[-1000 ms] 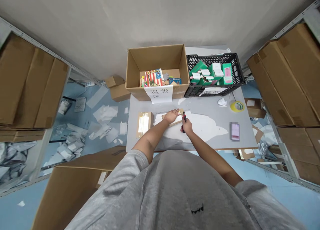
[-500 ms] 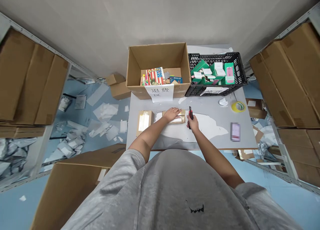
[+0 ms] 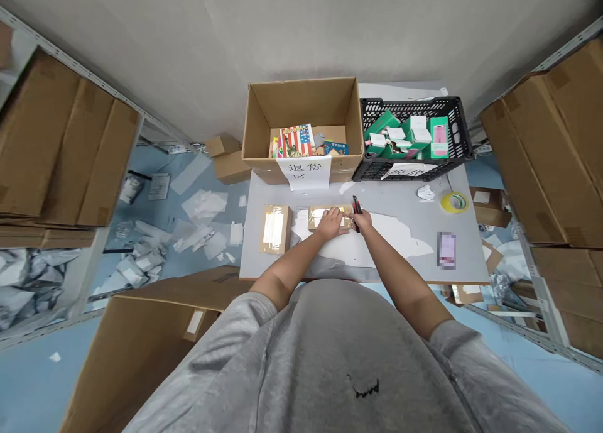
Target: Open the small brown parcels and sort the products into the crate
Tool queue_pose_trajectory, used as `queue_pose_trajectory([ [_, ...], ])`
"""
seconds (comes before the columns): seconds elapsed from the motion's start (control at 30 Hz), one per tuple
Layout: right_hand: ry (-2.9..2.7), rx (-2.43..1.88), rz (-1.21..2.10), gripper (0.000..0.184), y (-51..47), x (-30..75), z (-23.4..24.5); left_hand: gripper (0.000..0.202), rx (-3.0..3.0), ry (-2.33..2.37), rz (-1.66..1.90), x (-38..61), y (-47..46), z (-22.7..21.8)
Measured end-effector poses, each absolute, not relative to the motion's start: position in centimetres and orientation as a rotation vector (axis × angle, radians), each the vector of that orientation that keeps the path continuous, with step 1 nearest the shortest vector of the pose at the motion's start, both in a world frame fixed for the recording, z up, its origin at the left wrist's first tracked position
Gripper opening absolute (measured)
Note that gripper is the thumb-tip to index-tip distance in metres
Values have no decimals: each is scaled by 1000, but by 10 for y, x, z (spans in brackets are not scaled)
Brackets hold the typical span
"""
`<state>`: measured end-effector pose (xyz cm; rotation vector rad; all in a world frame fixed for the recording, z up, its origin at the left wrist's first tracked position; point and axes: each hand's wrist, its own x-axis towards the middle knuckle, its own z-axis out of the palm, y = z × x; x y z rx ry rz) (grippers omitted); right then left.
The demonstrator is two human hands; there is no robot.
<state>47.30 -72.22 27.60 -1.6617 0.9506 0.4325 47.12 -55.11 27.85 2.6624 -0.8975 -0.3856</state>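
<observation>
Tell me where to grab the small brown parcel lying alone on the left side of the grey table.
Probably across its two long edges, from above. The small brown parcel lies flat on the table, long side running away from the person, both long edges free. The left hand rests on a second parcel beside it, apart; the right hand holds a cutter.

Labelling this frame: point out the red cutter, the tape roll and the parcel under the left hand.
red cutter (image 3: 355, 205), head view, exposed upper end.
tape roll (image 3: 445, 202), head view, left of the ring.
parcel (image 3: 315, 218), head view, bare left end.
</observation>
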Motion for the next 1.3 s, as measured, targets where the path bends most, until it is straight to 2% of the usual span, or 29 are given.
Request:
queue_pose_trajectory([
  [0.13,863,-1751,429,42,-727,468,272,69,2745,-879,-326,470,-561,276],
  [0.33,887,-1857,394,54,-731,475,266,74,2735,-889,-372,472,-567,273],
  [0.47,699,-1791,352,50,-740,458,271,68,2666,-943,-382,475,-561,270],
  [0.63,429,-1655,369,78,-761,393,278,71,2652,-949,-351,473,-558,263],
  [0.7,399,-1677,418,82,-765,375,279,72,2647,-949,-331,472,-558,262],
  [0.83,425,-1668,435,82,-760,362,275,72,2648,-962,-282,472,-558,259],
  [1.03,512,-1524,411,91,-744,354,271,70,2653,-992,-233,471,-559,255],
  [1.3,552,-1613,411,82,-737,361,281,71,2659,-1075,-160,467,-557,254],
])
